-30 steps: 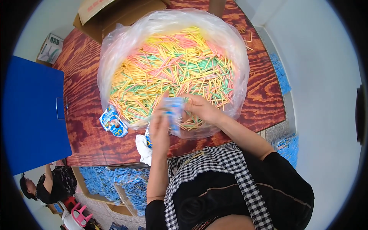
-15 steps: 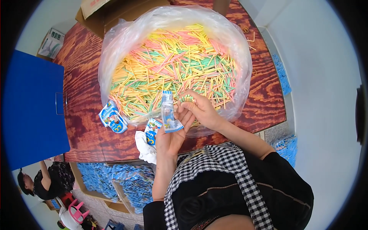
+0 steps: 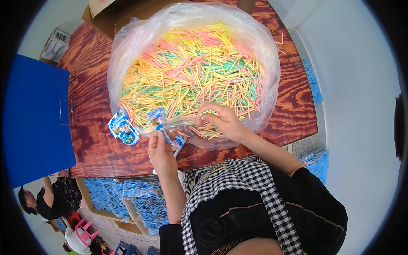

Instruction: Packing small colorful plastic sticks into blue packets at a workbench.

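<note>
My left hand (image 3: 161,151) pinches a small blue-and-white plastic packet (image 3: 157,119) near the bag's front edge. In my right hand (image 3: 229,123) a bundle of thin candy sticks (image 3: 209,113) is gripped, their pale green and yellow ends showing above the fingers. A pale blurred strip runs between the two hands; I cannot tell what it is. Both hands are over the near rim of a large clear plastic bag (image 3: 270,93), filled with loose pink, yellow, green and orange sticks (image 3: 191,76). Another packet (image 3: 180,141) lies partly hidden beside my left hand.
Left of the bag, a filled-looking packet (image 3: 124,128) sits on the red wood-patterned table (image 3: 91,148). A cardboard box (image 3: 127,17) stands behind the bag. Boxes of blue packets (image 3: 106,197) are below the table at left. A blue panel (image 3: 38,119) and another person (image 3: 49,197) are farther left.
My left hand has moved left with the packet, which was lying across the open palm and is now pinched upright. My right hand keeps the stick bundle, shifted slightly right.
</note>
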Demonstrator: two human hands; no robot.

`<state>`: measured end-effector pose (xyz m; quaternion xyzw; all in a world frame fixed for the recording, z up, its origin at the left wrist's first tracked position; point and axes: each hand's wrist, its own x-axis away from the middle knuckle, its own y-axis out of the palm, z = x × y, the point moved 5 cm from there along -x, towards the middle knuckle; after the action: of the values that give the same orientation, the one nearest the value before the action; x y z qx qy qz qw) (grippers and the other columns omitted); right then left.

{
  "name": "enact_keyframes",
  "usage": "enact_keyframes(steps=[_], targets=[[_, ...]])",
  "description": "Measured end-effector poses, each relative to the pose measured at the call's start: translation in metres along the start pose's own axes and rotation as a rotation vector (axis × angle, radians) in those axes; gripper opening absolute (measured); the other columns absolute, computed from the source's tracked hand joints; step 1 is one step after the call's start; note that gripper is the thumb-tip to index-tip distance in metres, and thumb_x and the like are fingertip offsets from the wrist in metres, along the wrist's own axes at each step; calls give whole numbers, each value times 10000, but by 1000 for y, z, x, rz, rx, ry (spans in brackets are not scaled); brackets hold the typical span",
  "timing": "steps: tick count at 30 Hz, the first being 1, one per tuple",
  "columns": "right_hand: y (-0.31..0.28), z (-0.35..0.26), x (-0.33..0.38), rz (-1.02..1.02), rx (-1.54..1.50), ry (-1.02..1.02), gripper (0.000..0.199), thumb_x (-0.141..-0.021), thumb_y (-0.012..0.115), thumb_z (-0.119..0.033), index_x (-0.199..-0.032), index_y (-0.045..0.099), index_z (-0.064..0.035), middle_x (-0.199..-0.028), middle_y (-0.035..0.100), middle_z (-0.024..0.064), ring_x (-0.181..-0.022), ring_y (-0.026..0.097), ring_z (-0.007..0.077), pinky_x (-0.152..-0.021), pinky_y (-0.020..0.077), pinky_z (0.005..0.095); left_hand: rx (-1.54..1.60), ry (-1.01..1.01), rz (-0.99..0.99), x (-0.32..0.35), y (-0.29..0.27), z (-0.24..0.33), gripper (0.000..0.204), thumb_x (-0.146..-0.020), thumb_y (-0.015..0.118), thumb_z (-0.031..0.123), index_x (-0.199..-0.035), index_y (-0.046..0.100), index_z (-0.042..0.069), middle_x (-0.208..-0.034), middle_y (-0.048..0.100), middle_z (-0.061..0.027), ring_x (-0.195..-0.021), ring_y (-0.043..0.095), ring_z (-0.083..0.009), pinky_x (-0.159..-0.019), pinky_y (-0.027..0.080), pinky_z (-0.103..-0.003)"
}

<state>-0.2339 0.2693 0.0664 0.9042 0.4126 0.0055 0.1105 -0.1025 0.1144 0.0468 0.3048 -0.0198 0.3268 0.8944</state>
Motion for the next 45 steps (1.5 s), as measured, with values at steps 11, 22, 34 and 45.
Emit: enact_keyframes(steps=[11,22,34,45], targets=[[4,-6,0,-40,33,-15,104,-900,501,2,-927,601,2,-883,617,64,-868,595,147,-809,467,277,-48,127,-10,-2,-2,16,99,-949,531,120,-966,580,35,-901,610,-61,-841,590,-159,-958,450,-439],[6,-5,1,-37,103,-16,76,-899,533,-26,-924,605,-28,-865,635,40,-861,606,148,-1004,371,356,-61,113,-24,0,-1,10,103,-955,527,130,-977,577,43,-915,613,-62,-862,588,-156,-940,453,-435],[10,-8,3,-49,152,-33,73,-884,556,-14,-924,617,-8,-870,640,62,-836,604,164,-852,437,299,-84,106,8,1,-1,10,113,-960,520,136,-989,570,39,-926,612,-67,-880,583,-155,-949,450,-436],[11,-6,5,-58,156,-18,85,-885,552,-20,-936,618,-2,-873,638,73,-836,605,174,-776,450,285,-81,108,16,4,-6,9,124,-962,520,143,-988,565,30,-920,612,-74,-883,580,-160,-890,465,-377]])
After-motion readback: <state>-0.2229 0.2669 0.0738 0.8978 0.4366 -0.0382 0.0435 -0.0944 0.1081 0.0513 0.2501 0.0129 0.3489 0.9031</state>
